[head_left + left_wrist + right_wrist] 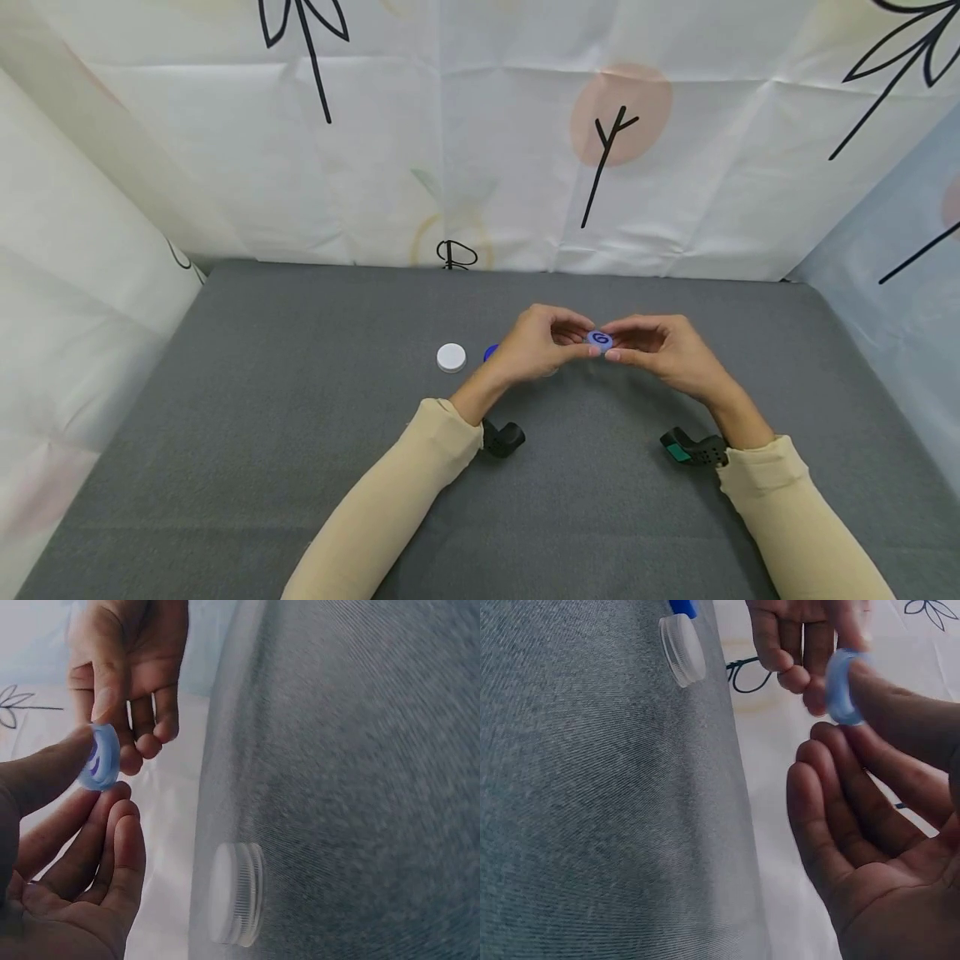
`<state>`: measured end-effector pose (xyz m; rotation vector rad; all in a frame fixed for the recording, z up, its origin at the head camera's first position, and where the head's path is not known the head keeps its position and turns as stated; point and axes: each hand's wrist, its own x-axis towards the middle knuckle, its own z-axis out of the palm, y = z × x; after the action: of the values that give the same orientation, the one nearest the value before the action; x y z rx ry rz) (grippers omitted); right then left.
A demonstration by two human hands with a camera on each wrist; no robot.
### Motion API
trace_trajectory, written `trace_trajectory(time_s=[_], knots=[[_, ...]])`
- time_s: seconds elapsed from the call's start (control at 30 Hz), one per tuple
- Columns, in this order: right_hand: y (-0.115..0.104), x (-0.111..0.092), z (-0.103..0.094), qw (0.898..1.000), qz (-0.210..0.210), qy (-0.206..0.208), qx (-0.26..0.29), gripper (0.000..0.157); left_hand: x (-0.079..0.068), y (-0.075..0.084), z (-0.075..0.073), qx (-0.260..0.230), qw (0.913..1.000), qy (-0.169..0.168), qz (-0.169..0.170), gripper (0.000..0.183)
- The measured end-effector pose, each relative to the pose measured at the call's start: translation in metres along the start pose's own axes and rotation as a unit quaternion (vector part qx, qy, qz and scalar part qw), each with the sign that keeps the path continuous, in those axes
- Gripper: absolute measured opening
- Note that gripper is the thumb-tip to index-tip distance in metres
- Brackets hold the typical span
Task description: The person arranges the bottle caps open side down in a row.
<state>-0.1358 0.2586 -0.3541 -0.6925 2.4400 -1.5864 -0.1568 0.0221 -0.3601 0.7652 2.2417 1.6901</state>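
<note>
Between my two hands, above the table, is a light blue bottle cap point(599, 340) with a dark marking on its top. My left hand point(534, 343) pinches its left side between thumb and fingers. On its other side the thumb and fingers of my right hand point(667, 352) pinch it too. In the left wrist view the cap point(105, 757) is seen edge-on, both thumbs close to it. The right wrist view shows the same cap point(844, 686) slightly blurred.
On the grey table point(315, 467) lies a white cap point(451, 357). Right of it, a darker blue cap point(491, 352) is mostly hidden by my left hand. A whitish ribbed cap point(238, 894) lies below the hands. Patterned white cloth point(495, 108) hangs behind the table.
</note>
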Motion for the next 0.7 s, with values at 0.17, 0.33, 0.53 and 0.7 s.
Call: trace_trajectory(time_s=[0.17,0.33,0.53,0.7], knots=[[0.007,0.001,0.001,1.0,0.001,-0.014,-0.022,0.03,0.004,-0.003,0.005,0.099,0.9949,-0.018,-0.001,0.029],[0.01,0.001,0.007,0.996,-0.018,-0.018,-0.09,0.031,0.009,-0.004,0.011,0.184,0.982,-0.041,-0.006,0.026],[0.016,0.002,0.011,0.984,-0.005,-0.022,-0.178,0.032,0.012,-0.006,0.02,0.255,0.9647,-0.055,-0.036,0.023],[0.017,0.003,0.016,0.977,0.015,-0.016,-0.213,0.032,0.013,-0.008,0.023,0.288,0.9546,-0.064,-0.042,0.022]])
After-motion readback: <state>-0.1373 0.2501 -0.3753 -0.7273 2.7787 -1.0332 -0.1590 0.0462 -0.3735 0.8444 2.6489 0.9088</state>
